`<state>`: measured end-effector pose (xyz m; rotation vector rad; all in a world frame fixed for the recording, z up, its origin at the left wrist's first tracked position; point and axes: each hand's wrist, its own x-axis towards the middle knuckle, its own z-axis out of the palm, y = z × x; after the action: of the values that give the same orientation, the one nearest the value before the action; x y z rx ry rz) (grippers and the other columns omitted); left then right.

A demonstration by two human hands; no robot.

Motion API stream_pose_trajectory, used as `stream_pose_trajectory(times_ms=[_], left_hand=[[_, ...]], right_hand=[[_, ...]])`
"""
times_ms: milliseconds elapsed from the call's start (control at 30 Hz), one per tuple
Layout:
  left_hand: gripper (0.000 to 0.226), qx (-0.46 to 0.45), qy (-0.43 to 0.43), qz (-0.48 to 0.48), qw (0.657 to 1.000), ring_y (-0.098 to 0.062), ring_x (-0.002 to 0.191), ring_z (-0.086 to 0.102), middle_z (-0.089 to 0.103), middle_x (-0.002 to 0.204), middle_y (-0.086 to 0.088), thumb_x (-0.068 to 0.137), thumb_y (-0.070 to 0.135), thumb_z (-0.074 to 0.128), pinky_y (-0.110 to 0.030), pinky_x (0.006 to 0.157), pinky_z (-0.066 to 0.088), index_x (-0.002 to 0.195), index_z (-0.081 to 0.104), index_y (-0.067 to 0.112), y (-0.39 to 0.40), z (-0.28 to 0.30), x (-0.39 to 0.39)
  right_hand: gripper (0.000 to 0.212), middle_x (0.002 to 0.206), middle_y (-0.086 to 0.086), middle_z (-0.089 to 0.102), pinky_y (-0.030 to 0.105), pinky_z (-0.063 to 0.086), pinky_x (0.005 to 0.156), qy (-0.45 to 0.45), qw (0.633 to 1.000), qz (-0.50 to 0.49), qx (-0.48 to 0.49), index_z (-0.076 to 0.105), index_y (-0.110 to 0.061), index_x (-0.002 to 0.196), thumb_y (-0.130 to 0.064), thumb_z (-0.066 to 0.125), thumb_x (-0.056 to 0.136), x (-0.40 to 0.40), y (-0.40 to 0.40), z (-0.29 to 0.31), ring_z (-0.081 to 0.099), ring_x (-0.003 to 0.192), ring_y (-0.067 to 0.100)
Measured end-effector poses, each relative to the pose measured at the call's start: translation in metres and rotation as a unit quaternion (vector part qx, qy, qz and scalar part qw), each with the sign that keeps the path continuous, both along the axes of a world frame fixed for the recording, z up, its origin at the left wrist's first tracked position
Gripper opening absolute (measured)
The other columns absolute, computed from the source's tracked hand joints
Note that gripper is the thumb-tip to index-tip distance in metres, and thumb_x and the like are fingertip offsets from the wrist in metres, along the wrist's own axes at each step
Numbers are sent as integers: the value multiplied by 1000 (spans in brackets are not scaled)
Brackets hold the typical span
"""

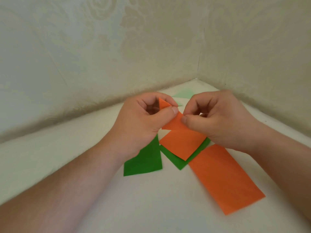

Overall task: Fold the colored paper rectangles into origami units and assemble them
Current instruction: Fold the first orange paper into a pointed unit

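The left hand (144,118) pinches the far tip of an orange paper strip (178,137) between thumb and forefinger, and the right hand (217,118) pinches the same strip just beside it, thumb tip pressed on the paper's upper face. Both hands are closed on this one piece, thumbs almost touching. From the fingertips the strip runs down and toward the person, its long axis slightly slanted to the right, with a crease across its middle and its free corner hanging below the thumbs. Beneath that corner lies a green sheet (176,160); another green sheet (143,162) rests under the left wrist. A flat orange rectangle (225,179) lies below the right hand, nearer to it than to the left. The work looks to be an early diagonal fold; the next crease likely turns on keeping both pinches aligned along the strip's edge.
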<state>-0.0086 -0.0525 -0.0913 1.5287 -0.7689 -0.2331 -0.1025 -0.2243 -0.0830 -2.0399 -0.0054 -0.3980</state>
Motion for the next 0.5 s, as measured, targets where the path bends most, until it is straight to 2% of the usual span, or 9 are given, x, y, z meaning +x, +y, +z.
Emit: stream_pose_trajectory(times_ms=[67,133,200,267,367,500], left_hand=[[25,14,-7,-4,1000,-9,71,65,72,75,3,86,4,78,-22,68,53,77,79,27,1,1,0],[18,23,-3,-8,1000,-12,76,69,76,79,3,86,9,79,-28,78,59,81,80,26,2,3,2],[8,34,4,-13,999,-18,84,72,79,84,0,88,17,77,-39,92,61,87,81,24,5,5,3],[8,45,-2,-17,999,-27,91,74,79,88,-3,84,27,77,-49,98,57,89,83,26,7,8,3],[9,49,2,-19,999,-35,95,72,79,90,-7,88,26,75,-56,99,55,91,83,27,9,9,3],[33,77,2,-28,997,-19,81,69,79,89,-2,105,21,54,-49,90,57,90,83,25,9,11,3]], right_hand=[[19,61,1,61,20,36,48,4,1000,-8,1,69,-16,65,-7,72,82,0,2,2,44,49,6],[17,64,9,63,23,37,50,4,1000,-14,0,69,-15,66,-6,71,81,0,1,3,46,53,9],[17,68,15,63,27,37,51,3,1000,-18,1,69,-13,67,-3,70,81,0,0,4,47,56,12],[17,68,19,62,30,36,52,3,1000,-18,3,68,-12,68,-1,69,81,0,-1,4,46,57,14],[15,68,21,59,34,35,55,7,1000,-13,11,68,-9,69,0,69,81,1,-3,2,46,58,17],[6,64,15,57,37,37,59,0,999,0,43,66,-5,69,-7,66,74,2,-7,1,47,62,18]])
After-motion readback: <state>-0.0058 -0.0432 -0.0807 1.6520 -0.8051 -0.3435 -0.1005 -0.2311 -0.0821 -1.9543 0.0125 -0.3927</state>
